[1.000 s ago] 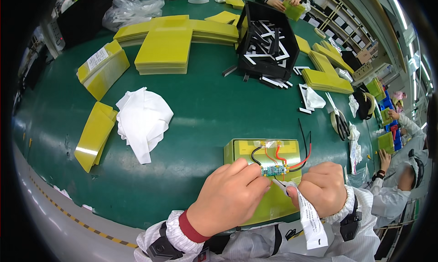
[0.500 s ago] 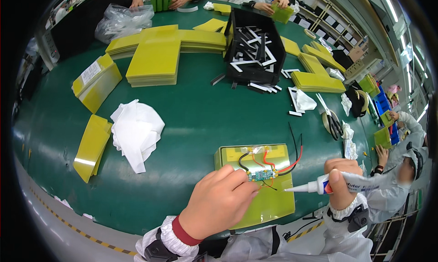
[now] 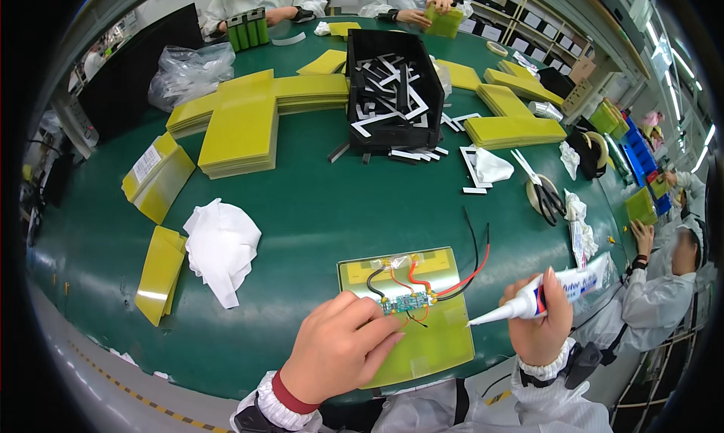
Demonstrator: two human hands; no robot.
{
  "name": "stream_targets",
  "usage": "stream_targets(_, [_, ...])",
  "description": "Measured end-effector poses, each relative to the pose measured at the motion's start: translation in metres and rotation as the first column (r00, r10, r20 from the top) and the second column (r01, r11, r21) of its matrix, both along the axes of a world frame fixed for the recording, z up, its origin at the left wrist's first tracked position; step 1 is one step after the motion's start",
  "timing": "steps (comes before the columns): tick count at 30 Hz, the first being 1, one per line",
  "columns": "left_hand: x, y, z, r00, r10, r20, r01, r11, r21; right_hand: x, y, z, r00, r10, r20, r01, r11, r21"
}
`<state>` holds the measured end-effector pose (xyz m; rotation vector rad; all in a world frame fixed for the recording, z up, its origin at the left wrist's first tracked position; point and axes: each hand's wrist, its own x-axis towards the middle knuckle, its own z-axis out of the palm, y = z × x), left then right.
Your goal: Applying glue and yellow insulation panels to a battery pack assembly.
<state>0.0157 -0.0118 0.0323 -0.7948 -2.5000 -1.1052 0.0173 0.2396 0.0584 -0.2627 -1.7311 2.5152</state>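
A small green circuit board lies on a flat yellow-green panel-covered block in front of me. Red and black wires run from it, two thick ones ending loose beyond the block. My left hand is closed in a pinch just below the board's left part, thin orange wires right at its fingertips; what it grips is hidden. My right hand holds a white glue tube, thumb against its neck. The tube tilts down to the left, its pointed nozzle near the block's right edge.
Behind stand a black bin of black and white strips and stacks of yellow sheets. White cloths lie left, scissors and a tape roll right. Co-workers sit opposite and at right.
My view has shifted. The glue tube now slants more steeply, tail higher, its nozzle staying near the block's right edge. My left hand keeps its pinch by the board.
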Motion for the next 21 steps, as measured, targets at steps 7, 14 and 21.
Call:
stream_targets(7, [-0.004,-0.003,-0.001,0.999,-0.048,0.019,0.047,0.998,0.036,-0.007,0.000,0.014,0.756,0.480,-0.445,0.057,0.629,0.775])
stream_targets(14, [-0.006,-0.007,-0.007,0.997,-0.065,0.033,0.064,0.997,0.042,-0.018,-0.005,0.007,0.663,0.654,-0.365,0.029,0.465,0.885])
stream_targets(21, [-0.006,-0.007,-0.006,0.997,-0.076,0.034,0.075,0.997,0.021,-0.028,-0.014,0.011,0.678,0.676,-0.289,-0.024,0.413,0.910])
